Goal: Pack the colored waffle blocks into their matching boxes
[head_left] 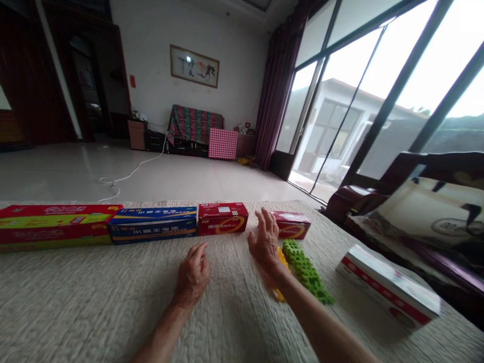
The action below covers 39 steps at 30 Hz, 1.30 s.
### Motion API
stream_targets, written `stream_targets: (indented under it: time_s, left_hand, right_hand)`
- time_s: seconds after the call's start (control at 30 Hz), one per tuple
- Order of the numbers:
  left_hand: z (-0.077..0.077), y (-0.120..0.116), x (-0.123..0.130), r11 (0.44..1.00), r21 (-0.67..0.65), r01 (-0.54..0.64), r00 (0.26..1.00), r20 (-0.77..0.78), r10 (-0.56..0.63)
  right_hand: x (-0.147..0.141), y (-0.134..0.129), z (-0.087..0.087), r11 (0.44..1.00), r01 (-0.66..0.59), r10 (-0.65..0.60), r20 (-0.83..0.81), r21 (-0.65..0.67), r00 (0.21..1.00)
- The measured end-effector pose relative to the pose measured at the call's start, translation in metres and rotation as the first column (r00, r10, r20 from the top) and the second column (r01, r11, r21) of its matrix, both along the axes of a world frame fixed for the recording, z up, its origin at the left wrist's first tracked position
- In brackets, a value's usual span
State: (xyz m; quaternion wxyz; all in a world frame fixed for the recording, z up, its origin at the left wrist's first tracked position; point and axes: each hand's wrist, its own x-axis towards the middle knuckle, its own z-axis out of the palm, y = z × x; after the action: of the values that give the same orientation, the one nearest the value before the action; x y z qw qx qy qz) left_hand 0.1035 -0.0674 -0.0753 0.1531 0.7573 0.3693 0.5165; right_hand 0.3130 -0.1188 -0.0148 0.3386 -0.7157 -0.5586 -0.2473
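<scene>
My left hand [192,270] rests over the cream quilted cover [124,297], fingers curled in together and nothing showing in them. My right hand [263,239] is open with its fingers apart, in front of the left end of a red box [293,225]; I cannot tell whether it touches the box. Just left of that hand stands another red box [223,219]. Beside the right wrist lie a yellow strip of plastic interlocking pieces [282,258], partly hidden by the arm, and a green strip of interlocking pieces [307,272].
In line to the left stand a blue box [155,225] and a long red and yellow-green box [56,227]. A white box with a red band [389,285] lies at the right. Behind it is a dark wooden seat with a pale bag [434,206]. A white cable [139,166] trails across the floor.
</scene>
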Motion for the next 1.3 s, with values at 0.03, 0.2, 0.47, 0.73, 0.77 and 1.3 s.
stream_targets:
  time_s: [0.03, 0.2, 0.47, 0.73, 0.77, 1.3]
  left_hand:
    - [0.000, 0.000, 0.000, 1.000, 0.003, -0.001, 1.000, -0.003, 0.001]
    - [-0.001, 0.001, 0.000, 1.000, 0.026, 0.000, 1.000, -0.027, 0.000]
    - [0.003, -0.001, -0.001, 0.999, 0.040, 0.029, 0.999, -0.034, -0.028]
    - [0.004, -0.005, -0.001, 0.998, -0.002, 0.057, 0.997, -0.052, -0.057]
    - [0.004, -0.005, -0.001, 0.998, -0.008, 0.061, 0.997, -0.051, -0.061]
    - [0.034, -0.007, -0.013, 0.860, -0.490, 0.142, 0.985, 0.152, -0.076]
  right_hand:
    - [0.016, -0.008, 0.005, 0.999, 0.036, -0.036, -0.007, -0.010, 0.999]
    - [0.085, -0.036, 0.021, 0.974, 0.140, -0.144, -0.008, -0.177, 0.990]
    - [0.123, -0.004, 0.040, 0.824, 0.084, -0.068, 0.049, -0.560, 0.996]
    - [0.120, 0.012, 0.047, 0.781, 0.089, 0.012, 0.157, -0.618, 0.987]
    - [0.120, 0.012, 0.047, 0.786, 0.087, 0.018, 0.164, -0.611, 0.986]
    - [0.033, -0.064, 0.130, 0.907, -0.119, 0.202, 0.169, -0.404, 0.965]
